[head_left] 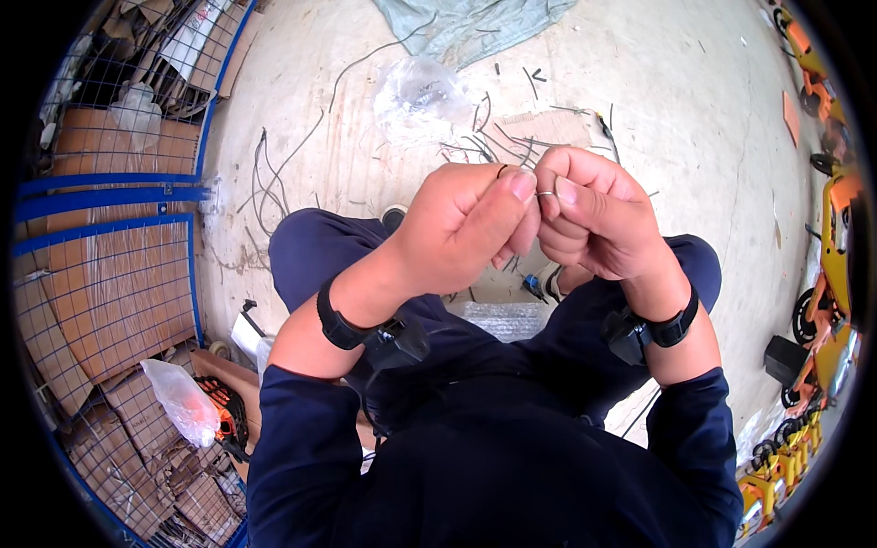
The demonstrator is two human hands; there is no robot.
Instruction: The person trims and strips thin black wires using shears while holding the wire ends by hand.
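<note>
Above my knees, my left hand (pixel 461 219) and my right hand (pixel 598 215) meet with their fingertips close together. Both are closed in a pinch, thumbs on top. A short piece of thin silvery wire (pixel 545 193) shows between the two thumbs. At the left index finger a bit of dark wire (pixel 501 171) sticks out. Most of the wire is hidden by the fingers, so I cannot tell how its ends are joined. Each wrist wears a black strap with a small black device.
Loose dark cables (pixel 265 183) and short wire offcuts lie on the concrete floor, around a clear plastic bag (pixel 420 96) and a flat cardboard piece (pixel 544 128). Blue mesh cages (pixel 196 274) of cardboard stand at left. Yellow and orange wheeled machines (pixel 836 219) line the right.
</note>
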